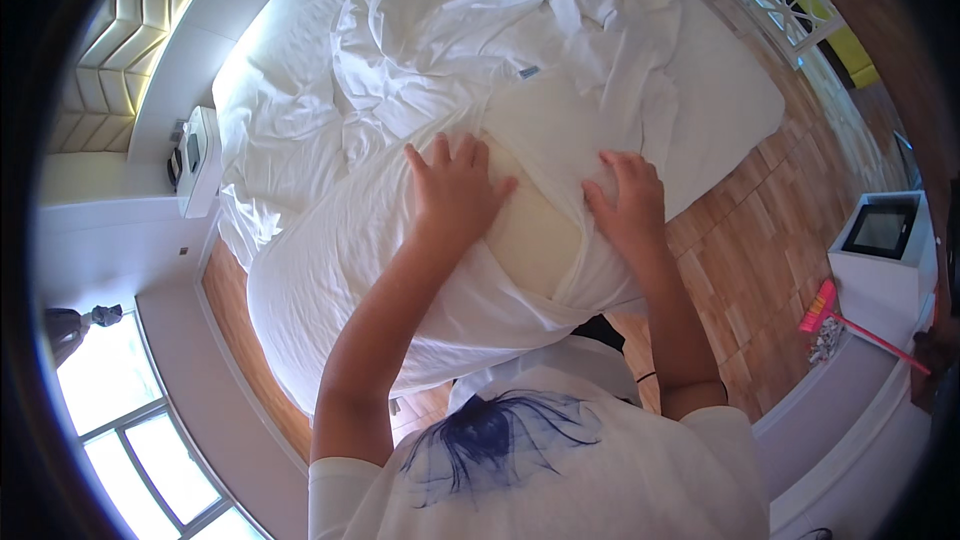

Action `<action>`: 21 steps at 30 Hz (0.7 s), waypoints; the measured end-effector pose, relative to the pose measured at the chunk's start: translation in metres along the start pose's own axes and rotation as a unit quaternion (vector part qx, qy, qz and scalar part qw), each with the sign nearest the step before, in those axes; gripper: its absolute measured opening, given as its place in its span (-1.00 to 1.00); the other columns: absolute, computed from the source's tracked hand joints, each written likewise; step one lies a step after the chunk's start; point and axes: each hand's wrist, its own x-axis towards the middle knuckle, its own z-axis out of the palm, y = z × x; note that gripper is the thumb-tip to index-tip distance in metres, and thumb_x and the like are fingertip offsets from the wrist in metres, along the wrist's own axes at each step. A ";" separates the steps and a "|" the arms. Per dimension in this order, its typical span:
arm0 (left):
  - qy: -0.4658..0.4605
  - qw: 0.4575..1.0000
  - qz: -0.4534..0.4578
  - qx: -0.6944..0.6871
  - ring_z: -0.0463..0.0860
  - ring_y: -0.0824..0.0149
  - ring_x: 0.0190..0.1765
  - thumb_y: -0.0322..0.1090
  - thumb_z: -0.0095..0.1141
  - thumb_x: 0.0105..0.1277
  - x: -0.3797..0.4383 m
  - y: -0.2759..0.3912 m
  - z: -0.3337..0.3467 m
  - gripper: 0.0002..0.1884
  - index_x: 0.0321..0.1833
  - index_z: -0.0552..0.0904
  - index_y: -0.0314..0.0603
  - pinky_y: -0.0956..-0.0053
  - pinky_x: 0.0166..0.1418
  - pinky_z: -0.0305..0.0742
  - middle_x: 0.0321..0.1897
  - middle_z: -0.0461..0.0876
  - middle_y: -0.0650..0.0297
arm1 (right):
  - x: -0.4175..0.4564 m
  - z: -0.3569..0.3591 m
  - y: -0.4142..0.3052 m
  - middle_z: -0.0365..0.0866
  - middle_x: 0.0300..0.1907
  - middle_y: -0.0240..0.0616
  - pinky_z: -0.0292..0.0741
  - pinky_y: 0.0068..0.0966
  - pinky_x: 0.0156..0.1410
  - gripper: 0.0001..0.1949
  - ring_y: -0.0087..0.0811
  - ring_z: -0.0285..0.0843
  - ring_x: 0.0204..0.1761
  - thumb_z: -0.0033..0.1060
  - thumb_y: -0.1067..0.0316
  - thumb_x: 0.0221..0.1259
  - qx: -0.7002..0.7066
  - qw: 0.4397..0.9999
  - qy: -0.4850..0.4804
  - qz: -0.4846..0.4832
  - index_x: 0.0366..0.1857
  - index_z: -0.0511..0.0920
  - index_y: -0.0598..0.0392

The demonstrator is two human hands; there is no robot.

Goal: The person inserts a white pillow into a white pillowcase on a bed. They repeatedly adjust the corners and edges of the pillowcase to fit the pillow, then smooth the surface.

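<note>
A white fabric cover (352,240) lies over a thick, pale cream pad (532,240), which shows through a gap between the cover's edges. My left hand (457,187) rests on the cover just left of this gap, fingers spread and pointing away from me. On the right side of the gap, my right hand (630,199) touches the white fabric with its fingers bent; whether it pinches any cloth cannot be told. Beyond both hands lies a rumpled white sheet (450,37), with a small tag (529,73) near its middle.
A white bedside stand (201,172) is at the left by the wall. Wood flooring (735,255) runs along the right. A pink broom (821,306) leans near a white cabinet (874,277) at the right. A window (142,450) is at the lower left.
</note>
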 end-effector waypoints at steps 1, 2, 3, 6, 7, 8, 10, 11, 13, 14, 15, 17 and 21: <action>-0.029 0.999 -0.012 -0.009 0.32 0.02 0.42 0.24 -0.03 0.34 0.011 -0.004 0.002 -0.30 0.35 0.47 -0.14 -0.32 0.42 0.11 0.34 0.42 0.17 | -0.003 0.006 0.004 0.59 -0.07 -0.27 0.38 -0.19 0.08 -0.72 -0.21 0.50 0.03 0.32 0.26 0.12 -0.014 1.000 -0.016 0.002 -0.09 0.59 0.03; -0.058 0.998 -0.025 -0.019 0.29 0.00 0.44 0.24 -0.06 0.35 0.023 -0.009 0.003 -0.31 0.37 0.45 -0.12 -0.33 0.43 0.10 0.38 0.39 0.17 | -0.003 0.007 0.007 0.58 -0.05 -0.29 0.37 -0.19 0.11 -0.70 -0.22 0.49 0.05 0.31 0.26 0.12 -0.028 0.999 -0.032 0.004 -0.06 0.59 0.03; -0.089 0.995 -0.042 -0.026 0.27 -0.01 0.47 0.24 -0.09 0.37 0.029 -0.013 0.006 -0.31 0.39 0.44 -0.10 -0.35 0.43 0.09 0.41 0.36 0.18 | -0.005 0.008 0.007 0.59 -0.04 -0.28 0.39 -0.20 0.12 -0.71 -0.20 0.51 0.05 0.31 0.27 0.13 -0.031 0.998 -0.058 0.014 -0.06 0.59 0.04; -0.114 0.989 -0.073 -0.063 0.22 0.00 0.49 0.14 -0.04 0.36 0.041 -0.019 0.013 -0.38 0.30 0.51 -0.17 -0.37 0.44 0.02 0.43 0.29 0.18 | -0.012 0.006 0.009 0.60 -0.04 -0.27 0.44 -0.24 0.11 -0.72 -0.17 0.53 0.05 0.30 0.28 0.13 -0.036 0.989 -0.137 0.044 -0.07 0.59 0.05; -0.069 0.993 -0.066 -0.068 0.25 0.01 0.46 0.10 0.00 0.34 0.039 -0.016 0.016 -0.42 0.25 0.54 -0.18 -0.32 0.43 0.06 0.39 0.33 0.18 | -0.014 0.005 0.013 0.59 -0.05 -0.28 0.45 -0.25 0.08 -0.71 -0.18 0.53 0.04 0.30 0.26 0.13 -0.034 0.984 -0.165 0.056 -0.07 0.59 0.05; -0.024 0.995 -0.059 -0.073 0.29 0.03 0.43 0.06 0.04 0.33 0.031 -0.012 0.018 -0.47 0.20 0.57 -0.18 -0.27 0.42 0.10 0.34 0.37 0.18 | -0.013 0.004 0.017 0.58 -0.06 -0.29 0.47 -0.25 0.05 -0.71 -0.18 0.52 0.04 0.29 0.25 0.13 -0.033 0.978 -0.193 0.067 -0.07 0.59 0.04; 0.042 0.992 -0.019 -0.113 0.35 0.06 0.35 0.00 0.13 0.28 0.022 -0.008 0.022 -0.54 0.09 0.63 -0.18 -0.14 0.38 0.18 0.23 0.46 0.19 | 0.001 0.000 0.023 0.59 -0.09 -0.26 0.49 -0.25 0.04 -0.71 -0.15 0.54 0.02 0.30 0.24 0.12 0.026 0.968 -0.208 0.134 -0.09 0.60 0.06; 0.065 0.987 0.013 -0.149 0.38 0.07 0.30 -0.03 0.18 0.25 0.020 -0.008 0.023 -0.57 0.04 0.65 -0.18 -0.07 0.35 0.23 0.16 0.49 0.19 | 0.010 0.000 0.025 0.59 -0.11 -0.24 0.51 -0.25 0.04 -0.71 -0.13 0.55 0.01 0.31 0.24 0.12 0.056 0.961 -0.216 0.167 -0.09 0.60 0.07; 0.057 0.974 0.063 -0.210 0.42 0.09 0.23 -0.04 0.24 0.21 0.016 -0.007 0.025 -0.59 0.00 0.65 -0.17 0.05 0.28 0.28 0.07 0.54 0.21 | 0.029 0.009 0.032 0.60 -0.12 -0.20 0.51 -0.24 0.07 -0.70 -0.12 0.56 0.01 0.33 0.21 0.11 0.026 0.990 -0.116 0.081 -0.12 0.60 0.11; 0.025 0.968 0.078 -0.236 0.43 0.10 0.20 -0.04 0.25 0.21 0.012 -0.007 0.024 -0.58 0.02 0.65 -0.16 0.11 0.25 0.30 0.05 0.55 0.22 | 0.040 0.015 0.035 0.61 -0.13 -0.18 0.51 -0.23 0.08 -0.69 -0.11 0.56 0.01 0.33 0.19 0.11 0.012 0.997 -0.066 0.037 -0.13 0.60 0.13; -0.007 0.961 0.092 -0.261 0.44 0.10 0.17 -0.03 0.26 0.21 0.008 -0.008 0.021 -0.57 0.03 0.64 -0.15 0.16 0.22 0.31 0.03 0.56 0.23 | 0.050 0.024 0.037 0.61 -0.12 -0.16 0.51 -0.24 0.08 -0.68 -0.11 0.56 0.01 0.33 0.17 0.11 0.018 0.997 -0.066 0.033 -0.14 0.61 0.15; 0.044 0.963 0.051 -0.259 0.45 0.11 0.19 0.06 0.31 0.13 0.008 -0.006 0.018 -0.41 0.10 0.61 -0.23 0.19 0.27 0.26 0.08 0.57 0.20 | 0.071 0.046 0.039 0.62 -0.09 -0.12 0.51 -0.26 0.08 -0.65 -0.11 0.56 0.03 0.33 0.13 0.11 0.029 0.997 -0.065 0.024 -0.15 0.61 0.18; 0.079 0.971 -0.024 -0.225 0.40 0.08 0.25 0.13 0.35 0.04 0.019 -0.003 0.030 -0.24 0.16 0.56 -0.36 0.16 0.32 0.20 0.18 0.55 0.14 | 0.100 0.073 0.039 0.67 -0.18 -0.10 0.54 -0.25 0.01 -0.71 -0.09 0.61 -0.08 0.27 0.14 0.10 0.051 0.968 -0.216 0.115 -0.24 0.65 0.13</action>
